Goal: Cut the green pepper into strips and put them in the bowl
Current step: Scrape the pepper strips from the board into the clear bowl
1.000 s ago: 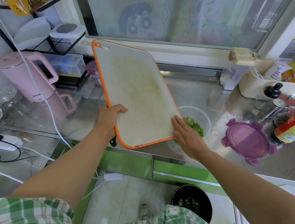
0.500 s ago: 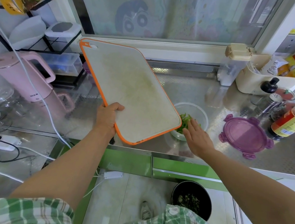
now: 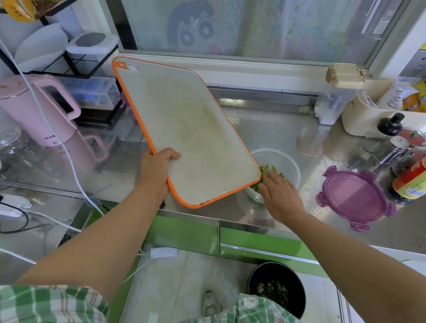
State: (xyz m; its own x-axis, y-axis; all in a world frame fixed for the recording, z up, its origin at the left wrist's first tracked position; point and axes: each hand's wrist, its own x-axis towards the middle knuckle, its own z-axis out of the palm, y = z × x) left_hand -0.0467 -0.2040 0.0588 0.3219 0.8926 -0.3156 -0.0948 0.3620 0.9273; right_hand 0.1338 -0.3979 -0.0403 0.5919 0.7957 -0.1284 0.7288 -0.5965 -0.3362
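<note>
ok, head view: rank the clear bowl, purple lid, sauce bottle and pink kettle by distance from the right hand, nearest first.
1. clear bowl: at the fingertips of the right hand, near the counter front.
2. purple lid: flat on the counter, just right of the hand.
3. sauce bottle: farther right, by the counter's right end.
4. pink kettle: far left, beyond the cutting board.

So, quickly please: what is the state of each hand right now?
Left hand: grips the edge of the cutting board.
Right hand: open, fingers straight, holding nothing, over the pepper strips in the bowl.
</note>
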